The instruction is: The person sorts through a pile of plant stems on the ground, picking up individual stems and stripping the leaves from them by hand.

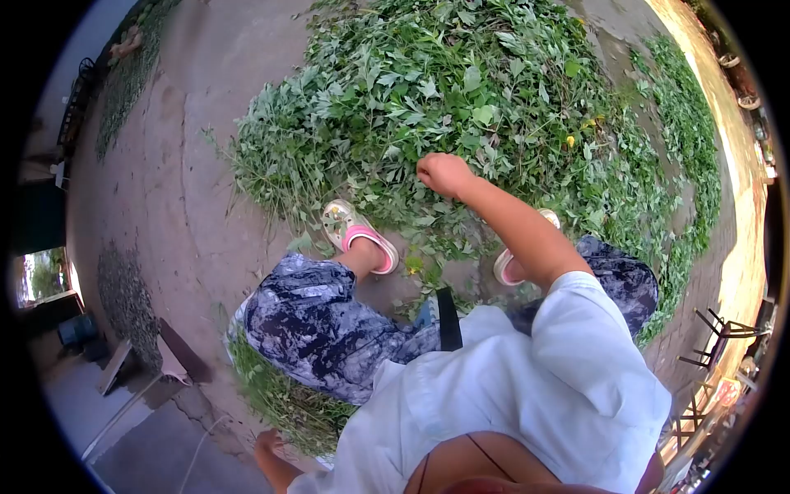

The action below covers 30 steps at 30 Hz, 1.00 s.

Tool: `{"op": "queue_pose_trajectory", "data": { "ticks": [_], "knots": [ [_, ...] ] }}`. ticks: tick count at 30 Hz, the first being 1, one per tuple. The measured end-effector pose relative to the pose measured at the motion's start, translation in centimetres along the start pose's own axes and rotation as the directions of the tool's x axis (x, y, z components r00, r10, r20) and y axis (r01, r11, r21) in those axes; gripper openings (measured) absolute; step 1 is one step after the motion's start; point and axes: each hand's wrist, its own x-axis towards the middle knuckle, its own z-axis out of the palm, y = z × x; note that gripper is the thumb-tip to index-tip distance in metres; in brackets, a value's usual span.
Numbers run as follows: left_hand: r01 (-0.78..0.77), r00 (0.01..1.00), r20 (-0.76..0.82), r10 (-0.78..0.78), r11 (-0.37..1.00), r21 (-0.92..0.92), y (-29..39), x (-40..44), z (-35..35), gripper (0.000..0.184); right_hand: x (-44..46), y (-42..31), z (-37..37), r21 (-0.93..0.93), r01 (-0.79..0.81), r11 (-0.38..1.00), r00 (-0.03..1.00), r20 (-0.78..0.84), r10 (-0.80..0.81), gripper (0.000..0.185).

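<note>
A large heap of cut leafy green plants (428, 90) covers the ground in front of my feet. My right hand (445, 174) is at the near side of this heap, its fingers curled closed against the leaves. Whatever lies inside those fingers is hidden. Down at the lower left, my left hand (268, 443) hangs beside a smaller bundle of greens (284, 403) next to my leg. Its fingers look loosely apart, with nothing visible in them, though they are small and partly blurred.
My clogs (360, 236) stand at the heap's near edge, on concrete ground (206, 156). More greens (687, 140) are spread along the right. A dark stool (722, 336) is at the far right. A dustpan-like object (177, 354) and a blue bucket (78, 331) are at the left.
</note>
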Motion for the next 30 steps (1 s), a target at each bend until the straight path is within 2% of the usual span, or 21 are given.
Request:
{"op": "queue_pose_trajectory", "data": {
  "ticks": [2, 3, 4, 5, 6, 9, 10, 11, 13, 14, 15, 17, 18, 19, 21, 22, 23, 24, 26, 27, 30],
  "knots": [
    [-0.399, 0.845, -0.233, 0.481, 0.859, 0.322, 9.2, 0.1, -3.4, 0.040, 1.5, -2.8, 1.9, -0.014, 0.181, 0.983, 0.968, -0.172, -0.181, 0.012],
    [-0.645, 0.502, -0.406, 0.763, 0.644, 0.412, 12.3, 3.1, -4.2, 0.037, 2.3, -4.1, 2.7, -0.064, 0.278, 0.959, 0.933, -0.220, -0.285, 0.010],
    [-0.781, 0.450, -0.441, 0.777, 0.582, 0.227, 17.3, 2.3, -4.7, 0.036, 3.0, -5.2, 3.7, -0.130, 0.353, 0.926, 0.897, -0.236, -0.375, 0.010],
    [-0.816, 0.489, -0.424, 0.763, 0.572, 0.088, 23.2, -3.0, -4.1, 0.038, 3.6, -6.3, 4.7, -0.198, 0.421, 0.885, 0.852, -0.247, -0.461, 0.009],
    [-0.892, 0.393, -0.428, 0.814, 0.451, 0.038, 28.0, -7.7, -3.2, 0.037, 4.3, -7.1, 5.9, -0.310, 0.449, 0.838, 0.814, -0.244, -0.527, 0.014],
    [-0.965, 0.263, -0.414, 0.871, 0.241, -0.107, 37.0, -18.0, -1.3, 0.031, 5.6, -7.5, 9.6, -0.507, 0.460, 0.729, 0.718, -0.270, -0.641, 0.021],
    [-0.976, 0.211, -0.401, 0.891, 0.170, -0.135, 38.6, -21.5, -0.7, 0.029, 5.5, -7.6, 9.8, -0.536, 0.420, 0.732, 0.809, -0.144, -0.569, 0.026],
    [-0.981, 0.157, -0.392, 0.906, 0.098, -0.165, 39.5, -24.9, -0.2, 0.026, 5.8, -7.6, 9.2, -0.537, 0.425, 0.729, 0.805, -0.145, -0.575, 0.026],
    [-0.987, 0.093, -0.373, 0.923, 0.037, -0.154, 39.9, -30.8, 0.8, 0.025, 5.9, -7.9, 7.4, -0.525, 0.363, 0.770, 0.926, 0.294, -0.236, 0.020],
    [-0.989, 0.024, -0.349, 0.937, -0.029, -0.148, 40.1, -33.0, 1.4, 0.024, 5.6, -7.4, 6.9, -0.484, 0.341, 0.806, 0.939, 0.141, -0.313, 0.015],
    [-0.989, 0.022, -0.354, 0.935, -0.032, -0.146, 40.1, -34.5, 1.9, 0.024, 5.5, -7.3, 6.0, -0.486, 0.343, 0.804, 0.939, 0.139, -0.316, 0.015],
    [-0.975, -0.077, -0.192, 0.978, -0.114, -0.190, 40.3, -36.9, 3.0, 0.021, 5.4, -7.5, 3.0, -0.134, 0.337, 0.932, 0.907, -0.220, -0.359, 0.011],
    [-0.959, -0.058, -0.153, 0.986, -0.098, -0.265, 40.6, -37.7, 3.8, 0.021, 4.8, -7.8, 1.2, 0.051, 0.418, 0.907, 0.825, -0.439, -0.356, 0.013],
    [-0.938, -0.046, -0.112, 0.993, -0.081, -0.336, 40.9, -38.5, 4.3, 0.020, 3.7, -8.6, -1.1, 0.036, 0.426, 0.904, 0.813, -0.454, -0.365, 0.013],
    [-0.902, -0.070, -0.042, 0.997, -0.081, -0.424, 42.3, -38.4, 5.1, 0.022, 0.7, -10.8, -5.3, 0.576, 0.238, 0.782, 0.900, -0.433, 0.045, 0.022],
    [-0.845, 0.050, 0.004, 0.999, 0.044, -0.534, 43.1, -38.7, 5.9, 0.025, -0.5, -11.2, -6.4, 0.570, 0.253, 0.782, 0.892, -0.451, 0.041, 0.022],
    [-0.760, 0.161, 0.067, 0.985, 0.167, -0.628, 43.8, -38.9, 6.8, 0.028, -1.6, -11.6, -7.2, 0.725, 0.256, 0.640, 0.895, -0.427, 0.127, 0.025],
    [-0.769, 0.146, 0.060, 0.987, 0.152, -0.621, 44.4, -39.0, 7.8, 0.028, -2.6, -11.9, -7.6, 0.846, 0.257, 0.467, 0.900, -0.385, 0.203, 0.029],
    [-0.709, 0.234, -0.018, 0.972, 0.158, -0.688, 45.6, -39.1, 9.8, 0.034, -4.4, -12.6, -7.9, 0.937, 0.278, 0.214, 0.924, -0.321, 0.207, 0.037],
    [-0.718, 0.221, -0.021, 0.975, 0.148, -0.680, 45.9, -39.4, 10.6, 0.034, -5.3, -13.3, -8.3, 0.961, 0.263, 0.090, 0.937, -0.277, 0.212, 0.039],
    [-0.574, -0.040, -0.059, 0.997, -0.071, -0.816, 47.0, -39.7, 12.2, 0.030, -7.1, -14.7, -9.1, 0.980, 0.197, -0.030, 0.965, -0.188, 0.185, 0.040]
  ]
}}
